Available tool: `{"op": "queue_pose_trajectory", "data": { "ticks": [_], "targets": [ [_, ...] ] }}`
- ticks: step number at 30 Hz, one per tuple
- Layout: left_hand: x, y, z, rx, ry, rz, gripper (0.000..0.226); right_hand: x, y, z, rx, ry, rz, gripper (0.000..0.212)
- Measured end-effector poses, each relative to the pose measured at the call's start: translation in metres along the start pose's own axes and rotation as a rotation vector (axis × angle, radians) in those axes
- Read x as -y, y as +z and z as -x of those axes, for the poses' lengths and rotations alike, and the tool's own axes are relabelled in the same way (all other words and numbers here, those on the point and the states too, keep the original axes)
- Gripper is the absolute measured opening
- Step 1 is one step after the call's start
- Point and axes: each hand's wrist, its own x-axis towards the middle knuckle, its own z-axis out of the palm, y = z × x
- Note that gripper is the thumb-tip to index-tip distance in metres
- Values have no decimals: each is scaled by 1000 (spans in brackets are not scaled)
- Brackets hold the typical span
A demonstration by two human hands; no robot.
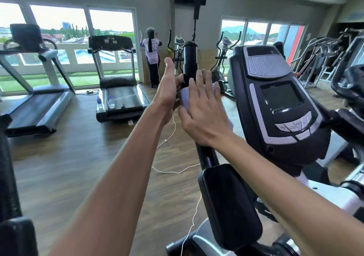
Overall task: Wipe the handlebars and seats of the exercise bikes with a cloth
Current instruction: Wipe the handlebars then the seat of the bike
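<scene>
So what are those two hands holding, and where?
The right hand presses a pale cloth against the black handlebar, fingers straight. The left hand grips the bar beside it.

grip (190, 59): matt black, maybe foam | cloth (186, 98): soft pale fabric | console (279, 106): glossy black plastic | floor (78, 157): smooth wood-look planks

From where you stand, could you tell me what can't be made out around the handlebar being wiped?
- Head view: most of the cloth is hidden under the right hand.
- The left hand has its fingers behind the handlebar, so its grip is unclear.
- The console screen is dark; button labels are too small.
- The bike's seat is out of frame.
- The spray bottle on the treadmill is too small to read.
</scene>
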Motion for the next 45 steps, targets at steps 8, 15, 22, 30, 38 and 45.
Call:
{"op": "queue_pose_trajectory", "data": {
  "ticks": [8, 15, 22, 30, 38, 45],
  "targets": [
    [4, -1, -4, 25, 14, 20, 90, -31, -6, 5, -61, -100, -383, 66],
    [7, -3, -5, 51, 25, -11, 90, -29, 10, 7, -106, -123, -217, 69],
    [9, -1, -8, 50, 18, -18, 95, -28, 8, 19, -27, -176, -152, 69],
    [0, -10, -7, 90, -33, 34, 92, -20, 13, 34, -61, -192, -120, 74],
    [-1, -14, -9, 134, -64, 116, 97, -7, 17, -19, -164, -54, -83, 67],
    [9, -8, -17, -64, -36, 81, 97, -22, 9, 43, -3, -85, -209, 86]
  ]
}}
